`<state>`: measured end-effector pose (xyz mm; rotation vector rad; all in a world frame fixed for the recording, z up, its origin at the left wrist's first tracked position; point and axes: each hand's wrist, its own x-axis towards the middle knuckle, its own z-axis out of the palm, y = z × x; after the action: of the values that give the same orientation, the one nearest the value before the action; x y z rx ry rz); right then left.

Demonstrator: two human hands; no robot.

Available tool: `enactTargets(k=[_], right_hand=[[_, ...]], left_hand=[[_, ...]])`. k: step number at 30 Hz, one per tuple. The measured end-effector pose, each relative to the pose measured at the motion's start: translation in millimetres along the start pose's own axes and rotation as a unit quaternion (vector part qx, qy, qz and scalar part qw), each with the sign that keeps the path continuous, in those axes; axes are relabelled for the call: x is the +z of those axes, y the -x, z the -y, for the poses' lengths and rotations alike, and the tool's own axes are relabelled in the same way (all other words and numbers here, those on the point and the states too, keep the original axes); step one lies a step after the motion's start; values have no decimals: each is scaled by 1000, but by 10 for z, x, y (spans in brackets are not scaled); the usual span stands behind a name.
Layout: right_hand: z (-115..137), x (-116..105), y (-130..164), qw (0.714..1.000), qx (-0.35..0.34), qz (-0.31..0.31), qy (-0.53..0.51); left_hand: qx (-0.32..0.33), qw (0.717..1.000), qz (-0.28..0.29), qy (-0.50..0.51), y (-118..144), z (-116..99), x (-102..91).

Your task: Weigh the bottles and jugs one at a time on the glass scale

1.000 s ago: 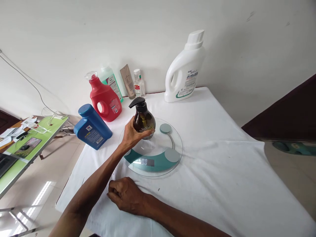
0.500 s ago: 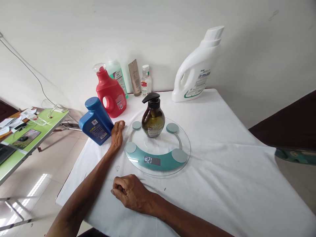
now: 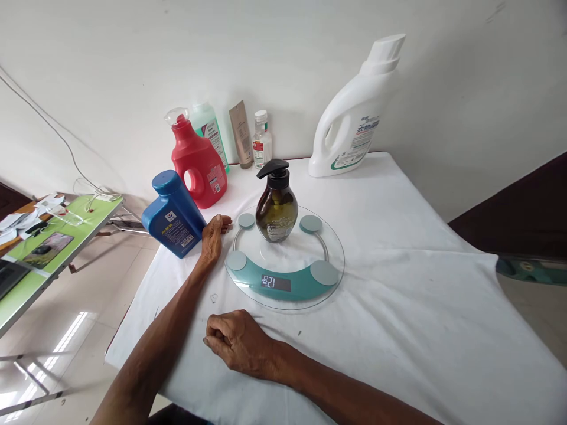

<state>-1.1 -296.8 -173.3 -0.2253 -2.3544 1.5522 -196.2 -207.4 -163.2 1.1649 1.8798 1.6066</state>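
Note:
A dark brown pump bottle [image 3: 277, 213] stands upright on a round glass scale [image 3: 266, 257] with a teal band and a lit display [image 3: 275, 282]. My left hand [image 3: 213, 237] rests on its edge on the white cloth, between the scale's left rim and a blue bottle [image 3: 173, 215]. Its fingers are stretched out and it grips nothing; its back is against or very close to the blue bottle. In front of the scale lies my right hand [image 3: 239, 343], curled into a loose fist on the cloth, with nothing seen in it.
Behind the blue bottle stand a red jug [image 3: 199, 168] and a green-tinted bottle [image 3: 211, 130]. A brown tube [image 3: 241, 134] and a small clear bottle [image 3: 261, 141] are by the wall. A big white detergent jug [image 3: 349, 118] stands back right. A green table [image 3: 84, 215] is at left.
My left hand's fingers have straightened towards the scale. The view has shifted slightly; my right fist, the pump bottle and the scale stay in place.

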Motion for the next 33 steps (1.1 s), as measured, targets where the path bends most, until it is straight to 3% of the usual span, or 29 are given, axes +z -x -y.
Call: enactTargets(k=[33], right_hand=[[-29,23,29,1000,-10,-3,26]], left_hand=[[25,999,21,-24,7,1,-15]])
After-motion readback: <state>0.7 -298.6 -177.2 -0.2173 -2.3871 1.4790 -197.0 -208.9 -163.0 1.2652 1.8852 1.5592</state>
